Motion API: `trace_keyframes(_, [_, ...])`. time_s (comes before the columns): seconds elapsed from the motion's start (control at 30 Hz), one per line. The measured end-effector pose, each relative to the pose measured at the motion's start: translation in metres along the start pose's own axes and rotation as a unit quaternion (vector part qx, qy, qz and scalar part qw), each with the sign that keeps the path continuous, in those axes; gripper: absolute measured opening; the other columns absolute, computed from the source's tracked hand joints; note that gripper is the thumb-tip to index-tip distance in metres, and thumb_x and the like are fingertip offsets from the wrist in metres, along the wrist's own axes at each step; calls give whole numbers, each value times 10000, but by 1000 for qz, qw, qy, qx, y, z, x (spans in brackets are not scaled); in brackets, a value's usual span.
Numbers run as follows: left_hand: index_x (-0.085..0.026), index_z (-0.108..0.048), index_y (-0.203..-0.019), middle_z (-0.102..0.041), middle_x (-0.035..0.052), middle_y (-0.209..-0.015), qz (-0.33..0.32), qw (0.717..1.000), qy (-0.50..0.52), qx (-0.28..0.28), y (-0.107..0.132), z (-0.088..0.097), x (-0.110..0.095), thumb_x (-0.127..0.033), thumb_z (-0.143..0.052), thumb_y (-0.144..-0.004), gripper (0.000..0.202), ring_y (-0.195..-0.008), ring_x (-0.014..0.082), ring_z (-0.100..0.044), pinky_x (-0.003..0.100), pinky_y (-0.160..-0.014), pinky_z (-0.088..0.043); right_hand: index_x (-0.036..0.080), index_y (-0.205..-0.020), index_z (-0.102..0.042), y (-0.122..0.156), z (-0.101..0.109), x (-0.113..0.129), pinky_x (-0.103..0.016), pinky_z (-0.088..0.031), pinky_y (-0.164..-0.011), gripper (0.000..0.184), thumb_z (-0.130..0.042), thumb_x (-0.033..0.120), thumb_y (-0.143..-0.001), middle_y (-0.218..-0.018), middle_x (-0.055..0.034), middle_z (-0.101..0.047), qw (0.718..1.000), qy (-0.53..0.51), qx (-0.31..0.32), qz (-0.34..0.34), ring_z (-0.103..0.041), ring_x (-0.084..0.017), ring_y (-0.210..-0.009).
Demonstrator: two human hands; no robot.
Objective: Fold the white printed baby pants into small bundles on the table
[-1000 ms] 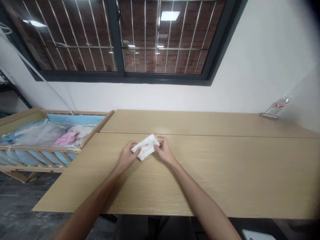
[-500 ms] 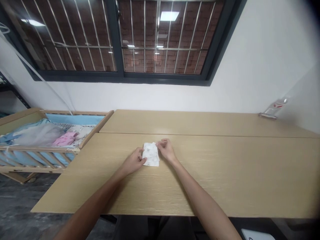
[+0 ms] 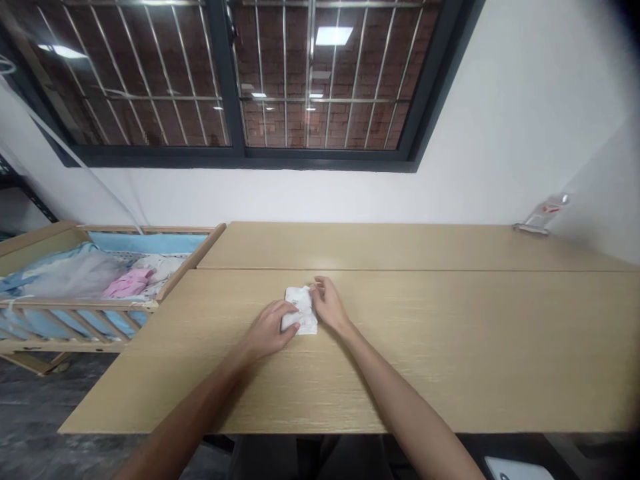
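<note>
A small white folded piece (image 3: 304, 319) with a faint printed pattern lies flat on the wooden table, near its middle. It looks like cloth or a soft pad; the exact kind cannot be made out. My left hand (image 3: 270, 328) is closed over its left side, fingers across the top and thumb at the lower edge. At the upper right edge is my right hand (image 3: 329, 303), its fingertips touching the piece, fingers bent and slightly apart. Both hands cover parts of the folded edges.
The table (image 3: 450, 347) has a seam running across it. On the left stands a wooden crib (image 3: 80, 313) with bedding and pink cloth (image 3: 129, 283). A clear stand (image 3: 543, 217) is at the back right. Behind is a barred window (image 3: 320, 80).
My left hand has moved right and further over the white piece, covering more of its left side. My right hand's fingers have straightened a little at the upper right edge. The view has shifted slightly.
</note>
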State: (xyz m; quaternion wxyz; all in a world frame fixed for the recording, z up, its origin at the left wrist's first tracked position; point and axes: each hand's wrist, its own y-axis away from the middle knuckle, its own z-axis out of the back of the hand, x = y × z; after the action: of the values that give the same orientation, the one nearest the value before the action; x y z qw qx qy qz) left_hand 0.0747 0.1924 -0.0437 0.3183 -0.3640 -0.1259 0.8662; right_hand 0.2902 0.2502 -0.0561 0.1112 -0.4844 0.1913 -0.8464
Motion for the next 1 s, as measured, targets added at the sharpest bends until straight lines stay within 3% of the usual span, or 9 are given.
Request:
trace_keyframes(0.1, [-229, -524, -1385, -578, 93, -1432, -76, 996, -6, 52, 3, -1, -6, -362, -576, -932, 475, -1358, 253, -493, 438, -1155, -379, 185, -1426, -515, 6, 7, 17, -477, -356, -1173, 484, -409, 443, -1031, -1481, -147, -531, 990, 47, 74, 107, -469, -262, -1398])
trace_keyframes(0.2, [-240, -496, -1434, -563, 90, -1459, -106, 986, -9, 131, 7, -6, -11, -415, -594, -923, 549, -1374, 273, -484, 464, -1174, -366, 211, -1488, -484, 14, 11, 35, -475, -262, -1232, 517, -348, 462, -1058, -1576, -104, -431, 963, 75, 180, 184, -341, -243, -1490])
trace_keyframes(0.3, [-210, -554, -1378, -612, 115, -1391, -94, 981, -15, 168, 12, -14, -12, -469, -578, -925, 523, -1308, 291, -542, 470, -1136, -410, 242, -1516, -452, 20, 12, 49, -463, -231, -1248, 535, -293, 488, -1069, -1603, -59, -385, 938, 83, 267, 206, -285, -227, -1516])
trace_keyframes(0.43, [-159, -575, -1350, -618, 157, -1374, -85, 980, -45, 174, 18, -22, -12, -505, -584, -908, 562, -1305, 330, -538, 493, -1127, -410, 233, -1497, -486, 25, 9, 55, -442, -227, -1251, 566, -241, 515, -1072, -1553, -49, -461, 910, 102, 356, 185, -317, -229, -1503])
trace_keyframes(0.63, [-207, -530, -1409, -610, 125, -1396, -101, 975, -13, 195, 12, -15, -18, -473, -589, -910, 568, -1298, 289, -557, 448, -1134, -411, 316, -1417, -582, 17, 9, 38, -448, -217, -1257, 499, -375, 563, -1036, -1508, 6, -520, 935, 47, 324, 133, -381, -235, -1472])
trace_keyframes(0.83, [-195, -416, -1507, -469, 139, -1541, -119, 976, -24, 180, 10, -16, -17, -468, -601, -907, 684, -1453, 291, -403, 499, -1225, -296, 332, -1476, -499, 1, 16, 12, -470, -133, -1277, 513, -462, 548, -1012, -1575, 24, -411, 952, 44, 284, 109, -301, -211, -1510])
trace_keyframes(1.0, [-172, -347, -1549, -373, 153, -1594, -123, 978, -18, 167, 14, -20, -10, -473, -610, -906, 757, -1499, 290, -316, 502, -1234, -288, 306, -1537, -406, -4, 17, 0, -452, -100, -1279, 587, -385, 590, -1023, -1622, 4, -323, 953, 65, 279, 103, -228, -211, -1535])
